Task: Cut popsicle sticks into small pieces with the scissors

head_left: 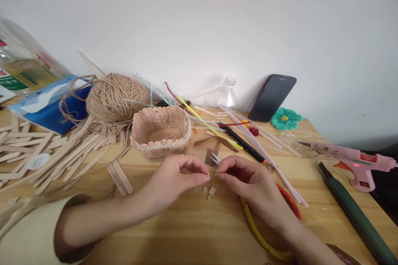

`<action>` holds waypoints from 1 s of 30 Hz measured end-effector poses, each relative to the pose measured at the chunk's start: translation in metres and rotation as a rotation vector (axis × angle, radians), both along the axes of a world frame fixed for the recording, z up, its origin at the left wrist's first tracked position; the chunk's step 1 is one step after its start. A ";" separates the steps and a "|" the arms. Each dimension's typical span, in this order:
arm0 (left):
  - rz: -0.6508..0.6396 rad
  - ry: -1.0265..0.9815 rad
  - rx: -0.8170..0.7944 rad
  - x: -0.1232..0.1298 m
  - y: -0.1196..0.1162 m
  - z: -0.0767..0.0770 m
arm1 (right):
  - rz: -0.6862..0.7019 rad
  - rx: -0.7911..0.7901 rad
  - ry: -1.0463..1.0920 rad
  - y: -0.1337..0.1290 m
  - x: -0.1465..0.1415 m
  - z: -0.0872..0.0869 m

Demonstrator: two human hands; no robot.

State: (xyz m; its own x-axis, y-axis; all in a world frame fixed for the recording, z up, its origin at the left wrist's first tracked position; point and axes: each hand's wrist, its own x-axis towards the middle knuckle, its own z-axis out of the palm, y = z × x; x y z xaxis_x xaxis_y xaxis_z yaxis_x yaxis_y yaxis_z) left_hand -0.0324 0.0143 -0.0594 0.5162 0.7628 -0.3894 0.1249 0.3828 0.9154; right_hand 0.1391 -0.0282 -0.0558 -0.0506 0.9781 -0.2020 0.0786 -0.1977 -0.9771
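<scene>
Fingers on your left hand (174, 178) and right hand (264, 196) were pinched narrow; contents, if any, couldn't be told. Basket (164, 152) sat far-left of them. Scissors (253, 225) lay beneath your right hand, so lowering it risked a nick.

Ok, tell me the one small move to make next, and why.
I'd probably ease the right hand clear of the scissors: it overlaps them in this view, and its pinched fingertips look close to the blade tips.
</scene>
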 end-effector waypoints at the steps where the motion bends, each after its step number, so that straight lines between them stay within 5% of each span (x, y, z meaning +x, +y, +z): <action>1: 0.000 -0.019 -0.027 0.000 0.000 0.000 | 0.003 0.009 0.011 -0.001 0.000 -0.002; 30: 0.112 -0.054 -0.099 -0.001 -0.005 0.005 | -0.131 -0.021 0.064 -0.010 -0.017 -0.001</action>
